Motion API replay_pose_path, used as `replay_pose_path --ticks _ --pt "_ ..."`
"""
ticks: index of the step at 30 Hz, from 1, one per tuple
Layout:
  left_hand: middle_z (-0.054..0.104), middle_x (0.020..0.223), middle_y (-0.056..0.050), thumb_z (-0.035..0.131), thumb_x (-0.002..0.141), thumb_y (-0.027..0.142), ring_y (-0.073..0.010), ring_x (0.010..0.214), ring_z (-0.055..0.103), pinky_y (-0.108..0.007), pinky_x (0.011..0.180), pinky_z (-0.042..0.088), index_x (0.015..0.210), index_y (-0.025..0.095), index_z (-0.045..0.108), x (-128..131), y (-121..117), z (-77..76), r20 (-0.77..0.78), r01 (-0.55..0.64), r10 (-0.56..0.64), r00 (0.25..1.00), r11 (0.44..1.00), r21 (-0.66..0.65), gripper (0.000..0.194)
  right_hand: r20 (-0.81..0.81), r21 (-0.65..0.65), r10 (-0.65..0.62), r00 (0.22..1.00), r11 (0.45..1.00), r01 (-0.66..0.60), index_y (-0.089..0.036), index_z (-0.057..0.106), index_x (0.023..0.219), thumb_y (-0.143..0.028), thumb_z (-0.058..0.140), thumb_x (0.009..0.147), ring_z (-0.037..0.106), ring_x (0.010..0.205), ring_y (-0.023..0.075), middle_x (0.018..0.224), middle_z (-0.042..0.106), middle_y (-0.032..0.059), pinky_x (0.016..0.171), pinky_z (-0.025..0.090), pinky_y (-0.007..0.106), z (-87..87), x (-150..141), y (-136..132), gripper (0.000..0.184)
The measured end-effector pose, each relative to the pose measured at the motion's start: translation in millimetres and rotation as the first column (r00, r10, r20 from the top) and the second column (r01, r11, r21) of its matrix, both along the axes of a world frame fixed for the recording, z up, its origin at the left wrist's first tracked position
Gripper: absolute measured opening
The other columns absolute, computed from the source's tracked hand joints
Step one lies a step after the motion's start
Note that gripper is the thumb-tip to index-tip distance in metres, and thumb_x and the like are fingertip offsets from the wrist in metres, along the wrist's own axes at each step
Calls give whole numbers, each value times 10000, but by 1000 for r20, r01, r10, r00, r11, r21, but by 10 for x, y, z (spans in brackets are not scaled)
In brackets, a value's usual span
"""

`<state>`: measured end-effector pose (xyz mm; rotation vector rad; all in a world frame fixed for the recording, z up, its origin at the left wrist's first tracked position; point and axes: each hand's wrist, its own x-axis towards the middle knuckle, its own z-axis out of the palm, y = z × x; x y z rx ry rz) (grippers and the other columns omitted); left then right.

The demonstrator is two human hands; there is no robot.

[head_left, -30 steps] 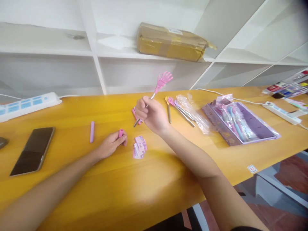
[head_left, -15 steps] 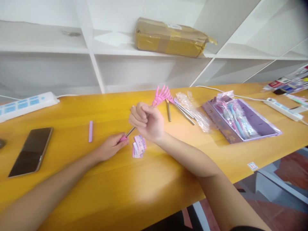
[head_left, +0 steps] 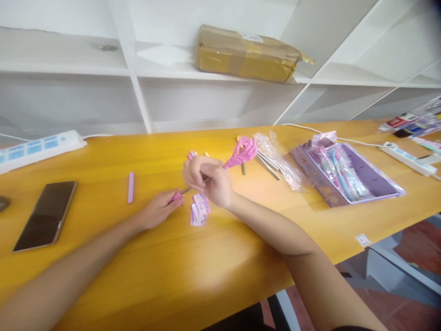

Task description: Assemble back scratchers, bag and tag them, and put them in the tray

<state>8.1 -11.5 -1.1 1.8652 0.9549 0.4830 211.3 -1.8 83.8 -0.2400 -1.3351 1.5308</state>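
Note:
A back scratcher with a pink hand-shaped head [head_left: 242, 152] and a metal rod is held between my two hands, slanting up to the right. My left hand [head_left: 159, 210] is closed around its pink handle [head_left: 177, 196]. Fingers curled, my right hand [head_left: 211, 180] grips the rod just below the pink head. Small printed cards [head_left: 200, 210] lie overlapping on the table below my hands. Behind the right hand, more metal rods [head_left: 268, 164] lie beside a clear plastic wrapper [head_left: 280, 161]. Small pink and yellow ends peek out above my right hand; what they belong to is hidden.
Left of my hands are a purple stick [head_left: 131, 187], a dark phone [head_left: 45, 215] and a power strip [head_left: 41, 149]. At right, a purple box [head_left: 374, 172] holds wrapped items. Another power strip [head_left: 409, 158] lies beyond it. A taped parcel [head_left: 250, 55] sits on the shelf.
The pink head has turned and tipped to the right, its curled fingers now pointing right instead of up. My right hand has rotated with it; my left hand has stayed in place.

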Motion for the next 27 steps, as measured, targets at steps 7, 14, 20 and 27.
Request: replay_pose_path --ticks 7,14,20,27 --pt "373 730 37 400 1051 587 -153 656 368 -272 622 316 794 228 394 7 -5 -6 47 -42 43 998 999 -12 442 -18 -18 40 999 999 -40 -177 418 734 -172 508 887 369 516 66 651 395 -25 511 329 201 -3 2 52 178" --pt "315 666 57 408 1032 629 -135 599 312 -264 577 272 750 230 364 8 -9 -33 49 -79 79 996 997 -2 490 -83 -63 1 997 998 -6 -186 344 717 -166 460 836 359 462 67 602 403 -31 495 324 209 -100 -32 99 167" --pt "335 702 43 400 1033 619 -143 638 333 -265 605 282 767 226 382 7 4 -14 56 -70 69 996 997 12 475 -7 -60 -38 999 998 37 -189 368 705 -210 508 856 380 484 74 620 434 -19 508 349 222 -141 -36 56 207" --pt "318 716 45 404 1031 615 -142 648 325 -265 612 288 771 225 376 -2 17 -29 43 -77 76 996 997 13 470 -74 -79 -51 996 996 45 -186 352 694 -207 509 863 354 472 73 595 386 -32 527 315 216 -221 -86 72 232"
